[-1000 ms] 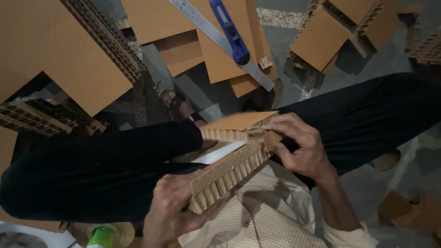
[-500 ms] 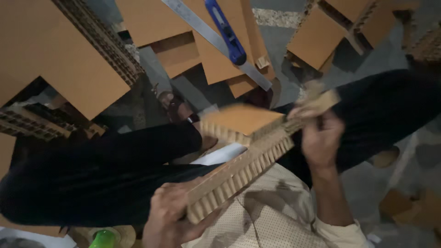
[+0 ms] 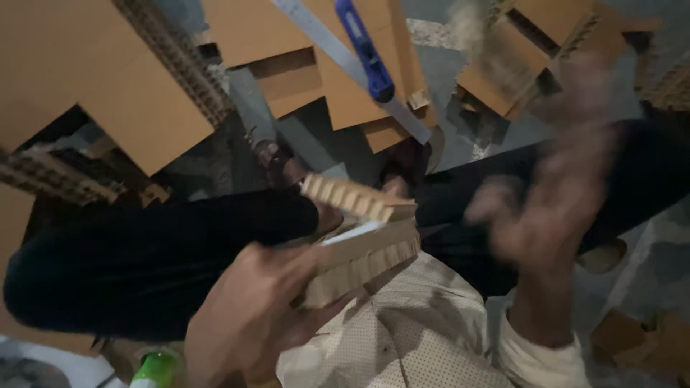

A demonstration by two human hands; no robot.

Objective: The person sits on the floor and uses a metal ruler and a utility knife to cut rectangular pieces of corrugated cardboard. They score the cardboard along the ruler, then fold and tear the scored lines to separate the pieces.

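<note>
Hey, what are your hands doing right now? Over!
Left hand grips thick brown honeycomb cardboard block over lap. Right hand raised, open, blurred, holding nothing. Blue-handled utility knife and metal ruler lie on cardboard sheets ahead, clear of hands.

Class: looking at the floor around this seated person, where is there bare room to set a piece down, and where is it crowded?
Bare grey floor shows between the big cardboard sheet and the ruler, and at the right beside the leg. The top, strewn with cardboard, and the lap are crowded.
</note>
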